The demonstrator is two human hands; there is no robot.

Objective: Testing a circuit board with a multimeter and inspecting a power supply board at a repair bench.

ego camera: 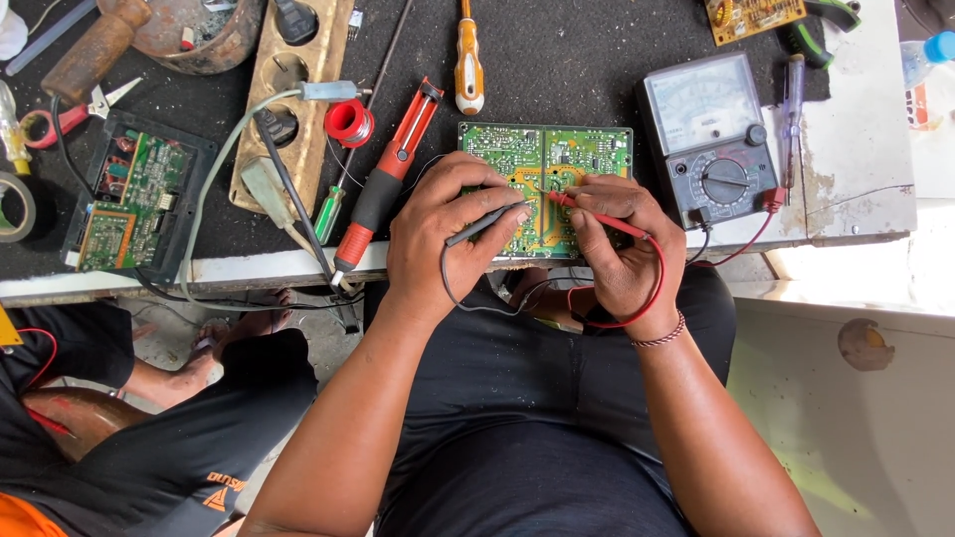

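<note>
Nearest, dark matte trousers fill the lap, and a beaded cord circles the right wrist. Above them, the left hand (438, 234) curls its fingers (476, 199) tightly around a slim black probe (484, 223), pinching it like a pen; the right hand (619, 244) does likewise with a red probe (595, 214), fingers pressed close together, its glossy red lead looping under the palm. Both tips touch the green circuit board (545, 164), a flat rectangle with yellow traces and dull solder, lying directly beneath and just beyond the fingertips. Right of the right fingers stands 1 grey analog meter (708, 137) with a round dial knob. Left of the left fingers lies a red-and-black desoldering pump (386, 184). Farther off, past the board, rests an orange-handled screwdriver (469, 62) on the black textured mat (577, 60).
</note>
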